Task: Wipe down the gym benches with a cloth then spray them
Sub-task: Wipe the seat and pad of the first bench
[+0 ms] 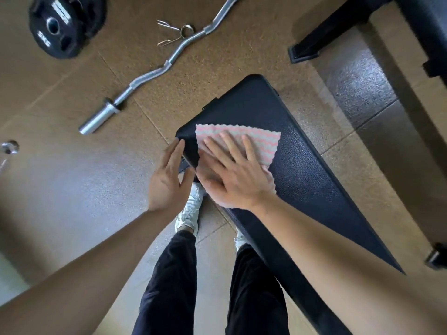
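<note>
Looking down through the head cam here. Right hand point(232, 175) is fully open, palm down, fingers straight and spread a bit, pressing flat on the cloth point(262, 141). It isn't gripping it, just a flat palm on top. The cloth is the pink-and-white wavy one. It's lying on top of the black bench point(304, 170), on the left side of the pad. Its far edge and right corner stick out past the fingertips, and a bit of it shows under the wrist too. It looks like its left part reaches the pad's left edge, but it's blurry there so I can't say if it hangs over.

Left hand point(167, 177) is open as well, with fairly straight fingers laid against the left edge of the bench just beside the cloth. The fingertips touch the pad's side and the thumb is out toward the underside. I can't tell if the thumb actually touches anything.

I'm standing at the bench's left side, white shoes point(191, 209) on the floor point(72, 189), one right below the left hand.

Other stuff on the floor, well apart from the bench:
- a chrome curl bar point(150, 76) lying diagonally
- a pair of spring clips point(174, 32) right by the bar's middle
- a black plate point(63, 25) in the far left corner
</note>
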